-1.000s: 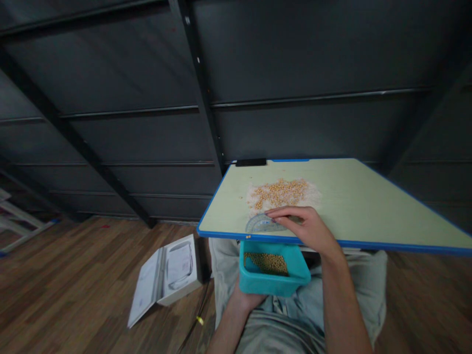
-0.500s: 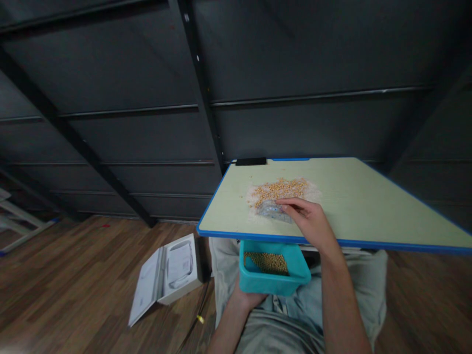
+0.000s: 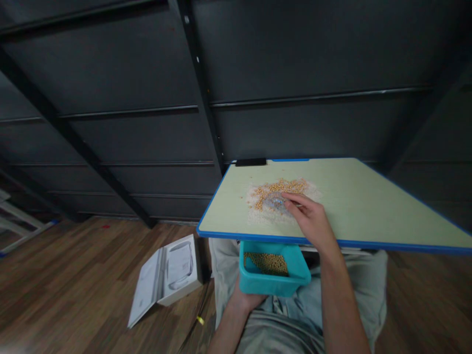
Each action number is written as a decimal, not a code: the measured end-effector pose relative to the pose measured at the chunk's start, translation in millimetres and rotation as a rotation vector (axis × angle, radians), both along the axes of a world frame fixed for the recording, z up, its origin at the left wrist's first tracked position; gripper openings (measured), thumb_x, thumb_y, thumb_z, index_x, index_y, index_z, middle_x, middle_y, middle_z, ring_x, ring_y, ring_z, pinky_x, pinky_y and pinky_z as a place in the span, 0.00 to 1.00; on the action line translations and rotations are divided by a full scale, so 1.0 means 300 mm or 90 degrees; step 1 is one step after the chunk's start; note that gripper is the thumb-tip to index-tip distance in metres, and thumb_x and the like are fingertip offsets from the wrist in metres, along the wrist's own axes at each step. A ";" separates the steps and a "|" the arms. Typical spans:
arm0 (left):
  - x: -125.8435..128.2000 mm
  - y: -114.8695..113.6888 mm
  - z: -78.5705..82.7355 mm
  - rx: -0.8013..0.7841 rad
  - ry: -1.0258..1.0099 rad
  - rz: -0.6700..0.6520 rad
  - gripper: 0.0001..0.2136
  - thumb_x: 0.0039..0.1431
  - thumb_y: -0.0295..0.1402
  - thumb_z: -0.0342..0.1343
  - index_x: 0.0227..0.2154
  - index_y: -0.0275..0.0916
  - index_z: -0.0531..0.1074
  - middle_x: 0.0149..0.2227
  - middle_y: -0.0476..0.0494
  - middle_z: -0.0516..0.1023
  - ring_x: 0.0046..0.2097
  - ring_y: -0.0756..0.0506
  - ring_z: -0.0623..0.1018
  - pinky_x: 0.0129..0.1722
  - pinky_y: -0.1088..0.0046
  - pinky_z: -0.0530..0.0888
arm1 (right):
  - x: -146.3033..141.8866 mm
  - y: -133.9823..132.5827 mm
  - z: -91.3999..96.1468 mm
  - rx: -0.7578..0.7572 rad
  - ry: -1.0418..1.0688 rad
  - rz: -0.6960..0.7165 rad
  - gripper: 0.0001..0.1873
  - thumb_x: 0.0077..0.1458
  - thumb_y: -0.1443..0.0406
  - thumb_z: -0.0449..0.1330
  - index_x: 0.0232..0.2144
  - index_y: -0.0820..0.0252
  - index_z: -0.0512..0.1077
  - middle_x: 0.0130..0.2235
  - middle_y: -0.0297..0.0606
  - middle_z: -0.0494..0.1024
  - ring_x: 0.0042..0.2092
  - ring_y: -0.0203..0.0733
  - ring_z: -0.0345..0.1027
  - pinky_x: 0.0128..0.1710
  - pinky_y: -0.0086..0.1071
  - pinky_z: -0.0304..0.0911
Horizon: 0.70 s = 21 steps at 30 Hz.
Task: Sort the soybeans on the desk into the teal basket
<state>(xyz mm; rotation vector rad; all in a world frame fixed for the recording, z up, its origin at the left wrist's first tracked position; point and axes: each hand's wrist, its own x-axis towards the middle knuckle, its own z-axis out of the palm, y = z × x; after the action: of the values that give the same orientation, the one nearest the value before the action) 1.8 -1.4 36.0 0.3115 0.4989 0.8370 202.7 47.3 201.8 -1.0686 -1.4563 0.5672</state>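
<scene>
My right hand (image 3: 309, 219) rests on the pale green table (image 3: 354, 206), fingers closed on a clear plastic protractor (image 3: 275, 202) set into a patch of yellow beans (image 3: 282, 188) mixed with white grains. My left hand (image 3: 245, 298) holds a teal plastic box (image 3: 273, 282) from below, just under the table's blue front edge. The box has yellow beans (image 3: 266, 263) in it. Most of the left hand's fingers are hidden by the box.
A dark flat object (image 3: 250, 162) lies at the table's far left corner. An open white case (image 3: 165, 278) lies on the wooden floor to the left. Dark metal panels and a slanted beam (image 3: 201, 83) stand behind the table.
My right hand has carried the protractor from the table's near edge away from me, up into the beans. The teal box and left hand have stayed in place.
</scene>
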 end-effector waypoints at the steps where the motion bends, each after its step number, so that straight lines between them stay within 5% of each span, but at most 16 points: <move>1: 0.000 0.001 -0.005 0.001 0.002 -0.004 0.16 0.62 0.42 0.51 0.40 0.44 0.83 0.51 0.40 0.86 0.67 0.35 0.72 0.70 0.48 0.62 | 0.000 0.001 -0.001 0.001 -0.004 0.009 0.14 0.64 0.60 0.62 0.49 0.51 0.83 0.55 0.42 0.83 0.55 0.51 0.76 0.53 0.46 0.73; 21: 0.002 -0.008 0.021 0.022 -0.012 -0.008 0.14 0.62 0.39 0.52 0.36 0.44 0.84 0.48 0.40 0.87 0.68 0.36 0.71 0.70 0.48 0.61 | -0.008 -0.010 0.008 -0.012 0.000 0.052 0.12 0.63 0.61 0.63 0.46 0.50 0.84 0.50 0.40 0.85 0.52 0.49 0.78 0.52 0.45 0.72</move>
<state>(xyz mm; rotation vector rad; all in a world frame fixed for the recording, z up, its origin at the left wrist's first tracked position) 2.3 -3.9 42.2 0.3384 0.4638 0.8359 200.3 44.2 204.3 -1.0272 -1.5027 0.6396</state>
